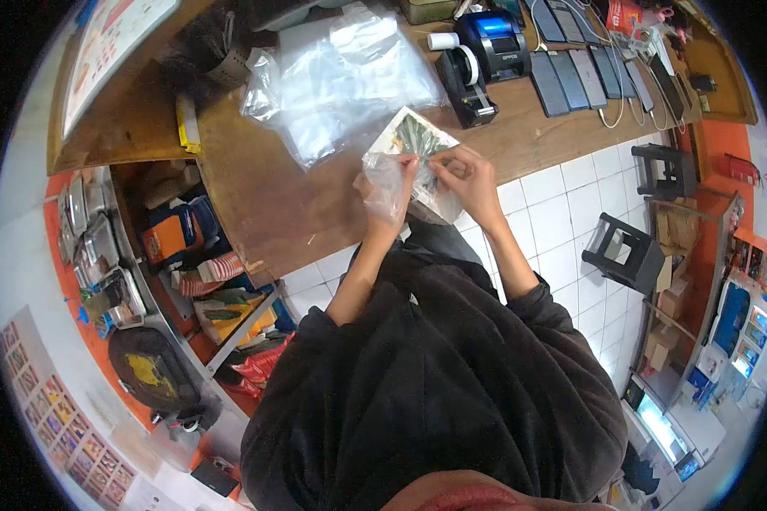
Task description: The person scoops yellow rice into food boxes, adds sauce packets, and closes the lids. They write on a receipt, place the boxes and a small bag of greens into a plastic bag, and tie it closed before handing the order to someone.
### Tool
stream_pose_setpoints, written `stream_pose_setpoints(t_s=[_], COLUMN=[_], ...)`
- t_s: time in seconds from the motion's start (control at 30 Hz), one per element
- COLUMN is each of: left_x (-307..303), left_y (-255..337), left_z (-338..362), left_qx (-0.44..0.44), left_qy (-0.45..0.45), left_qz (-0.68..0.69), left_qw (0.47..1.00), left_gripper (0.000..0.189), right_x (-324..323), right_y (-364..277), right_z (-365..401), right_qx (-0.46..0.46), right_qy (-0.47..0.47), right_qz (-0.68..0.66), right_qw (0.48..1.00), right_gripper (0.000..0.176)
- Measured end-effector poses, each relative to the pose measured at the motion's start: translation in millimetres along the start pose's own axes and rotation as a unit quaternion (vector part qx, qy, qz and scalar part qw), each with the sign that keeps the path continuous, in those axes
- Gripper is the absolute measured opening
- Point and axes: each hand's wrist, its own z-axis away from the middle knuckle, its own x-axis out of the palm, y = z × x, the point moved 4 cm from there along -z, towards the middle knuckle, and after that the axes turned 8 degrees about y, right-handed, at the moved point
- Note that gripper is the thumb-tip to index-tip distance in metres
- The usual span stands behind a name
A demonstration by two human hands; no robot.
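A white box [409,129] with a green leafy picture on top lies at the table's front edge, partly covered by clear plastic. My left hand [392,187] is closed on the crumpled clear plastic [383,175] at the box's left side. On the right, my right hand [464,175] pinches the plastic over the box, its fingertips close to those of my left hand. The box's lower part is partly hidden by my hands. Behind it lies a stack of clear plastic bags [349,72].
A black tape dispenser [467,89] stands behind the box, beside a blue and black printer [496,47]. Several phones [571,77] with cables lie at the back right. Black stools [624,254] stand on the tiled floor. A yellow box [187,125] lies at the left.
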Motion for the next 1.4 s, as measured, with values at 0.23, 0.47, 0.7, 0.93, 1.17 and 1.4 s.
stream_pose_setpoints(t_s=[0.23,0.47,0.7,0.93,1.17,1.4], left_x=[1.2,-1.3,-4.1,3.1,-3.9,2.4], left_y=[-5.6,-10.3,1.0,-0.9,13.0,16.0], left_z=[-3.4,-6.9,-9.2,2.8,6.1,1.4], left_qx=[-0.098,-0.111,-0.088,-0.049,0.034,0.178], left_qy=[-0.026,-0.046,-0.052,-0.002,0.039,-0.033], left_qz=[0.082,0.097,0.105,0.012,-0.14,-0.277], left_qw=[0.992,0.988,0.989,0.999,0.989,0.944], left_gripper=[0.016,0.017,0.021,0.037,0.039,0.039], right_x=[-1.0,-0.3,3.4,4.1,6.7,17.2], right_y=[4.3,4.8,-4.5,0.9,6.7,-10.2], right_z=[-6.7,-8.5,-14.3,-15.8,-18.5,-20.3], right_qx=[0.036,0.054,0.062,0.06,0.018,-0.127], right_qy=[-0.066,-0.082,-0.107,-0.079,-0.09,0.073], right_qz=[0.01,-0.011,0.023,-0.033,0.007,0.103], right_qw=[0.997,0.995,0.992,0.995,0.996,0.984], right_gripper=[0.01,0.012,0.012,0.013,0.011,0.01])
